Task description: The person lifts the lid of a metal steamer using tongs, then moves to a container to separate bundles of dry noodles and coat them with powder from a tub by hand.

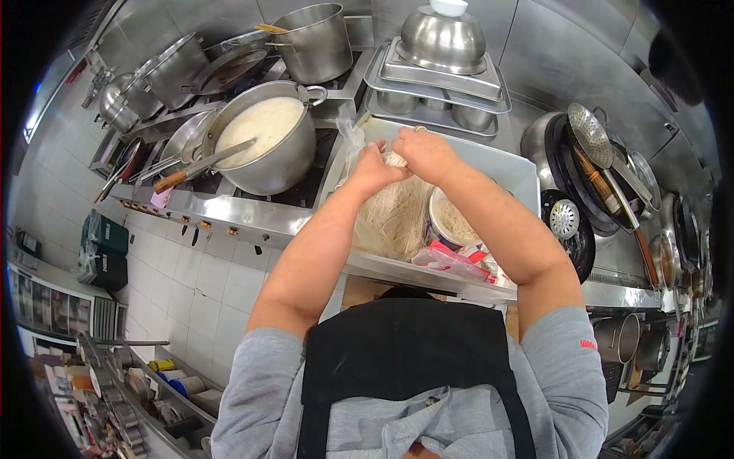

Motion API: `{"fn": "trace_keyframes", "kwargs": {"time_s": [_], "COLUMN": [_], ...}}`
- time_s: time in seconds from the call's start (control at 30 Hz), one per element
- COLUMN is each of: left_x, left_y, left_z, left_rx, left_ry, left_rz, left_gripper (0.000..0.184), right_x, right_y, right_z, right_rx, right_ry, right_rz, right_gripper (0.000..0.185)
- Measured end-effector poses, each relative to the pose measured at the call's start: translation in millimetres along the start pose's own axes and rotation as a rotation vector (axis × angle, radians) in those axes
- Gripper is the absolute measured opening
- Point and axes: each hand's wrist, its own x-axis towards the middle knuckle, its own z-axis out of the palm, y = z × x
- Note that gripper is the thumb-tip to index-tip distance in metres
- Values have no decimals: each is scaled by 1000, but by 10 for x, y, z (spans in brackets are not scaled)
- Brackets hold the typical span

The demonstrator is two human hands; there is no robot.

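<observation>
Both hands: left hand (372,170), right hand (424,154) — fingers curled tight around noodles (394,213)
Noodles: lie long toward apron (405,352) — both hands equally near

The thin rice noodles (394,222) are pale beige, fine and dry-looking, loosely tangled in a long, flattened heap running lengthwise along the left side of a white bin (526,172). At the far end, a whitish bunch of them is gathered and held. A clear, crumpled plastic bag (352,141) stands at the bin's far-left corner, beside the noodles.
</observation>
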Motion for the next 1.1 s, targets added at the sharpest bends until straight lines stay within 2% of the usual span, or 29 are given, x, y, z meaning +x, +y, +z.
{"fn": "trace_keyframes", "kwargs": {"time_s": [0.07, 0.13, 0.17, 0.23, 0.37, 0.43, 0.5, 0.57, 0.6, 0.67, 0.7, 0.77, 0.83, 0.87, 0.93, 0.97, 1.03, 1.1], "left_x": [-31, -98, -76, -28, -62, -1, -12, -59, -99, -109, -102, -61, 14, 13, -35, -37, -3, -5], "left_y": [37, 221, 171, 105, 81, -92, -88, -21, 82, 159, 155, 91, -33, -101, -76, -63, -33, -25], "left_z": [-76, -277, -285, -278, -249, -152, -162, -222, -275, -302, -297, -296, -306, -294, -299, -325, -356, -371], "left_rx": [19, -50, -49, -275, -300, -103, 21, 146, 177, 208, 231, 251, -17, -20, -28, -31, -203, -326], "left_ry": [24, -229, -229, -411, -543, -525, -498, -467, -466, -465, -465, -461, -568, -560, -408, -404, -591, -627], "left_rz": [13, -109, -105, -222, -104, -16, -54, -96, -111, -125, -133, -146, -166, -173, -82, -87, -308, -324], "left_gripper": [81, 83, 83, 82, 74, 73, 73, 73, 73, 74, 73, 71, 71, 71, 60, 60, 57, 53], "right_x": [-2, -1, -2, -28, -122, -161, -188, -210, -200, -194, -207, -237, -214, -192, -159, -148, -112, -74], "right_y": [8, 68, 102, 141, 174, 191, 214, 221, 204, 189, 158, 62, -60, -107, -157, -172, -184, -150], "right_z": [-20, -25, -28, -72, 10, 176, 249, 251, 219, 147, 116, 75, -46, -71, 17, 65, 124, 215], "right_rx": [13, 16, 20, 34, 107, 135, 169, 321, 322, 325, 325, 212, 141, 68, 29, -12, 12, 34], "right_ry": [0, 10, 21, 25, 16, -22, -58, -270, -268, -420, -421, -216, -210, -199, -206, -210, -161, -111], "right_rz": [63, 111, 159, 183, 256, 282, 301, 264, 262, 289, 287, 135, 51, -27, -50, -59, -54, -44], "right_gripper": [22, 23, 24, 24, 24, 26, 28, 49, 49, 85, 85, 106, 109, 112, 116, 120, 112, 105]}}
